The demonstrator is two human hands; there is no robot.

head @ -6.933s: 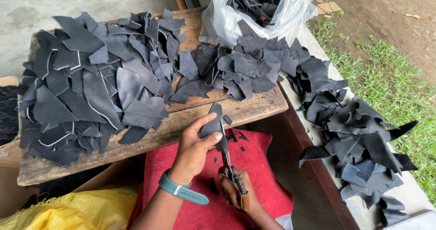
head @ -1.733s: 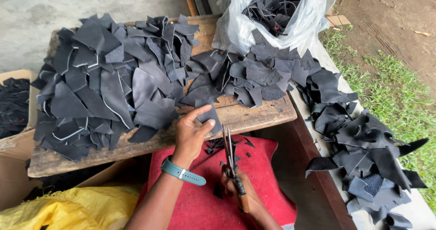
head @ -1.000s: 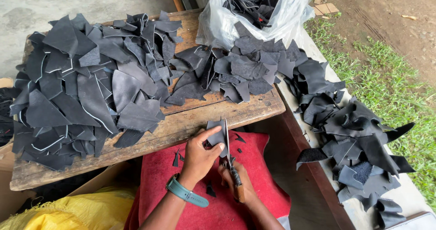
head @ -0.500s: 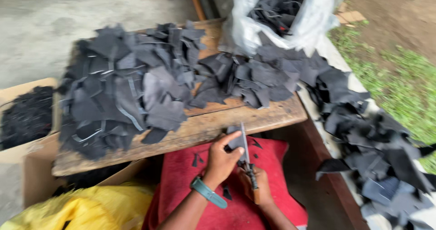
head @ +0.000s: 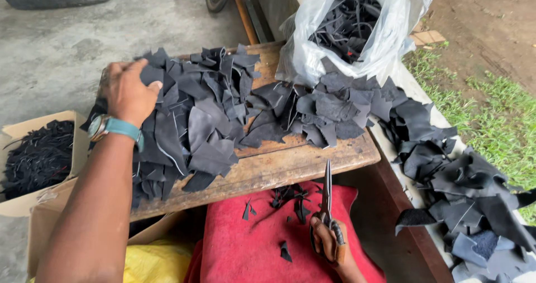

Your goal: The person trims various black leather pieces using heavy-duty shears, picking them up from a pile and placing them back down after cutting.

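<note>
My left hand (head: 129,91) reaches far left and rests palm down on a pile of black leather scraps (head: 190,121) lying on a worn wooden board (head: 279,168). A teal watch sits on that wrist. My right hand (head: 329,244) is low over a red cloth (head: 251,244) and grips the handles of large dark scissors (head: 326,196), blades together and pointing up toward the board's edge. Small black offcuts (head: 287,196) lie scattered on the red cloth.
A clear plastic bag (head: 385,32) full of black strips stands at the back right. More black scraps (head: 458,177) spill along a ledge at the right, beside grass. A cardboard box (head: 33,160) of thin black trimmings sits at the left. Yellow fabric (head: 156,260) lies below.
My left hand has left the small piece it held at the scissors and swung up left onto the scrap pile. The scissors stay in my right hand, now cutting nothing.
</note>
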